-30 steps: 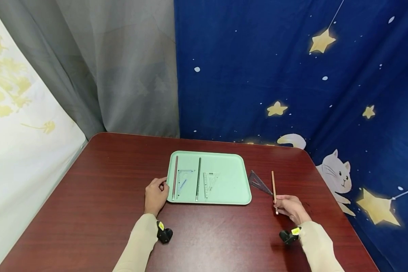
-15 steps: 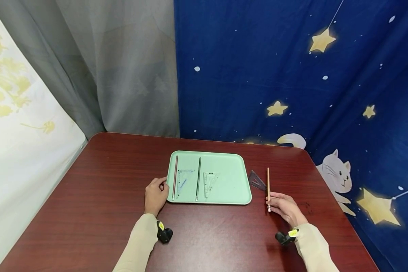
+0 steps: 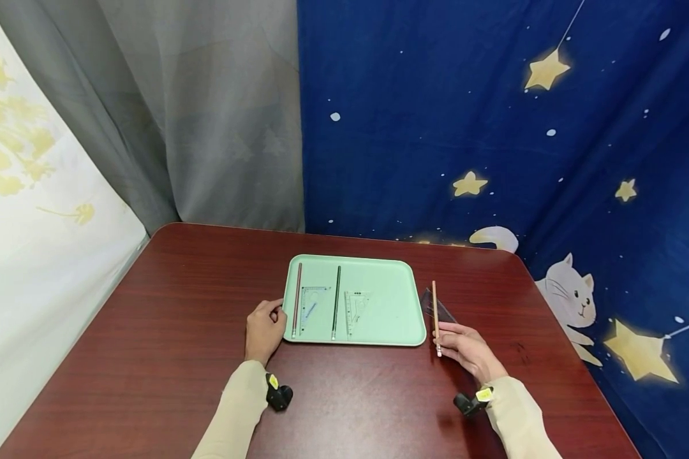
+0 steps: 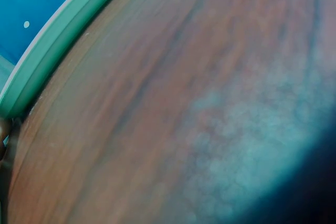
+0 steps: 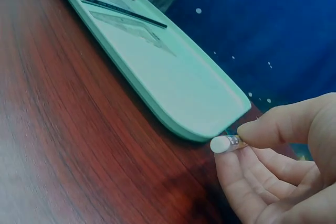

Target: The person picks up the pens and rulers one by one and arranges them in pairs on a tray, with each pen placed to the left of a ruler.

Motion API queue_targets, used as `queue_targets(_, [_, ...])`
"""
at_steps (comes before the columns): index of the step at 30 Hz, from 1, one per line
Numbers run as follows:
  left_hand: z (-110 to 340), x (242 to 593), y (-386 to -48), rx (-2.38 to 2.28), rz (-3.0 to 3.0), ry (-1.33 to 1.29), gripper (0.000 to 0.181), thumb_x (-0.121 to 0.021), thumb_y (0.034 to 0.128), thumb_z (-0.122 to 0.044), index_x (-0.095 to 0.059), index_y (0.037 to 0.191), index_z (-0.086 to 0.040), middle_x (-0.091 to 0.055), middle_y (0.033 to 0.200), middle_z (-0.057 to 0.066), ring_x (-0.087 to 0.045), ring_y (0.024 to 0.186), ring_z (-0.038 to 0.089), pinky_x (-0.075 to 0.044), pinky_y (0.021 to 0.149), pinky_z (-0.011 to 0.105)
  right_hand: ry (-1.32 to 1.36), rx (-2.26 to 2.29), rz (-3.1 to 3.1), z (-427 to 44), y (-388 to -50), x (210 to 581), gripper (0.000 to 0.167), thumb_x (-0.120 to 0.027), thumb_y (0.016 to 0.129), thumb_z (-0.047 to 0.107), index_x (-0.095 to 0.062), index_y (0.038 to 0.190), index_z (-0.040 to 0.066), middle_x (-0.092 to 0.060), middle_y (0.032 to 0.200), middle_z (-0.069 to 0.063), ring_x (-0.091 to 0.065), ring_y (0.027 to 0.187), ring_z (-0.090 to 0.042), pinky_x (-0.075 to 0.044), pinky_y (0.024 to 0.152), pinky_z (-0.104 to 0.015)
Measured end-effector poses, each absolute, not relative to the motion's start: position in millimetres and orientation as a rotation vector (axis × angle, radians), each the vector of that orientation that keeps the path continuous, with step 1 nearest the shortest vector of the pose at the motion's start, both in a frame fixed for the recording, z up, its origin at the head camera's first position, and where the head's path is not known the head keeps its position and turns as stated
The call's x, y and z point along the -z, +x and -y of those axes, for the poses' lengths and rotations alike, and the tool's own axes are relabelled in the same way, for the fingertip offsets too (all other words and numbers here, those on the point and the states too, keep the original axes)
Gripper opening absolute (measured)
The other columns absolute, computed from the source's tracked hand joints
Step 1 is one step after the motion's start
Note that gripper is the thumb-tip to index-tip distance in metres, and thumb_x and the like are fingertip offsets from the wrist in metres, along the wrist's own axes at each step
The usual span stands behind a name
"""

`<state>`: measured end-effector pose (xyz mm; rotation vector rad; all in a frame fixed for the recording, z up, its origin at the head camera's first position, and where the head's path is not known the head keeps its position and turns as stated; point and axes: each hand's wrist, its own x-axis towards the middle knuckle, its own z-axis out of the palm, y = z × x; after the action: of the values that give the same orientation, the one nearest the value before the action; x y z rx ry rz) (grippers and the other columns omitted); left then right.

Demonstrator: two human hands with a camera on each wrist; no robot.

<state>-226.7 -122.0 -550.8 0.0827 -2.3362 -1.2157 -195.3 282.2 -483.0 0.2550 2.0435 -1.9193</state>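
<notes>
My right hand (image 3: 465, 349) pinches a natural-wood pencil (image 3: 435, 319) near its white eraser end (image 5: 220, 144), between thumb and fingers. The pencil points away from me, just right of the mint-green tray (image 3: 392, 319). Partly hidden behind it is a dark set square (image 3: 446, 315) on the table. My left hand (image 3: 264, 335) grips the tray's left rim with thumb and forefinger. In the tray lie a red pencil (image 3: 296, 299), a clear set square (image 3: 311, 299), a dark green pencil (image 3: 336, 303) and a second clear set square (image 3: 355, 312), in a row.
The tray stands on a reddish-brown wooden table (image 3: 207, 274). Behind the table's far edge hang a grey curtain (image 3: 235, 127) and a blue starry curtain (image 3: 390, 127). White cloth (image 3: 46, 255) hangs at the left.
My right hand has carried the wooden pencil left toward the tray, passing in front of the dark set square. The left hand and the tray have stayed put.
</notes>
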Motion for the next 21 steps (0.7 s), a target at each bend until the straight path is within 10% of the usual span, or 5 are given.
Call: queue_targets(21, [123, 548, -224, 1.246, 2.373, 0.083, 0.027, -0.056, 0.0854, -0.004, -0.072, 0.106, -0.003, -0.063, 0.08, 0.006, -0.045, 0.059, 0.008, -0.04, 0.058, 0.024, 0.245, 1.938, -2.054, -248, -202, 485, 0.055, -0.058, 0.086, -0.005, -0.037, 0.136, -0.016, -0.066, 0.114, -0.014, -0.066, 0.088, -0.008, -0.054, 0.072, -0.023])
